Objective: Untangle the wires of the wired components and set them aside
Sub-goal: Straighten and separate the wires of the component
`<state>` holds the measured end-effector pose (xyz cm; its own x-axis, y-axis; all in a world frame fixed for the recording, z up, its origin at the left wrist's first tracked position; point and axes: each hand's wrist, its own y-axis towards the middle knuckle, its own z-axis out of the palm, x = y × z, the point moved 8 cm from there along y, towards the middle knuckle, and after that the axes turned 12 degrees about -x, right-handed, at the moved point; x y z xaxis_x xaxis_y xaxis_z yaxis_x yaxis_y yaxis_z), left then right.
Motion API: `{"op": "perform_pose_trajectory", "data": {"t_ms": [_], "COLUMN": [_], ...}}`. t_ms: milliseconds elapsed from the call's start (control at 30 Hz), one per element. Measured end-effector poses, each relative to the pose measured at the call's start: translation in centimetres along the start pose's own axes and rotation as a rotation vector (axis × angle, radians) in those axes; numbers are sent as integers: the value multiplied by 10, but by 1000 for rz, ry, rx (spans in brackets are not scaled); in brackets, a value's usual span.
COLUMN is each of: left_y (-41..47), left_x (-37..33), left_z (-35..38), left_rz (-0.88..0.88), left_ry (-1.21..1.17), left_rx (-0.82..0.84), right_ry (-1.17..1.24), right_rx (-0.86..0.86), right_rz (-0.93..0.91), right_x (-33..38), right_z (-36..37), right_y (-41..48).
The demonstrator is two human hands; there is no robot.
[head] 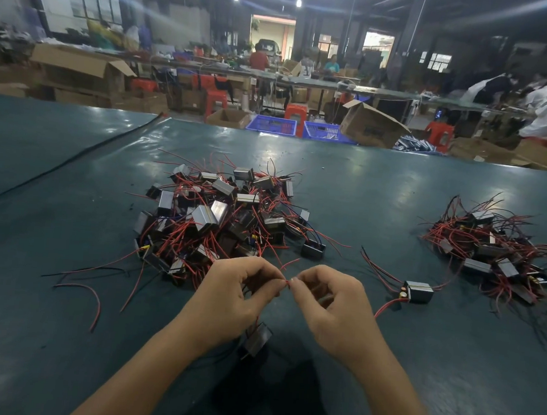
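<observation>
Both hands worked above the desk (68,224): the left hand (235,299) and the right hand (329,306) each pinched a red wire (288,282) between fingertips, its component (257,338) dangling below. The tangled pile (225,216) lay just beyond, the sorted pile (494,251) to the right. Short, gentle pulls apart would probably free it without straining the solder joints.

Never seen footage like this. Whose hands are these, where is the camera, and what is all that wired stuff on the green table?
There is no machine: these are a person's bare hands, filmed by one wide-angle camera worn on the head. The left hand and right hand pinch a red wire between their fingertips; a small boxy component sits below them. On the green table lie a large tangled pile, a smaller pile to the right, and a single component between.
</observation>
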<state>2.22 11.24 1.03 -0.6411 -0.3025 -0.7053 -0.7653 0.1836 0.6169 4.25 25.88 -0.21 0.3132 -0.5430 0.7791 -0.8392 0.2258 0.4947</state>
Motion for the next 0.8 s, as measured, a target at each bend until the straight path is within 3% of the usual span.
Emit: {"op": "perform_pose_trajectory", "data": {"t_ms": [267,333,400,500,600,800], "left_y": [-7,-9,-6,1,3,1], "left_x": [-19,-21,-19,-8,5,13], "left_z": [6,8,5,-5,-6,-1], "left_rz": [332,372,314,143,-34,-227], "left_ry": [252,300,244,94,-13,-223], "left_rx": [37,45,26,-37,-21,86], "right_ry": [233,250,212,-28,-144,-141], "right_rx": [98,101,60,-11,-64,-160], "right_rz": [564,616,488,29,-278,-484], "right_x": [-26,-27,-19,11,30,43], "right_z": [13,13,9,0,-5,-14], "right_y": [-10,-13,-8,-2,-6,-8]}}
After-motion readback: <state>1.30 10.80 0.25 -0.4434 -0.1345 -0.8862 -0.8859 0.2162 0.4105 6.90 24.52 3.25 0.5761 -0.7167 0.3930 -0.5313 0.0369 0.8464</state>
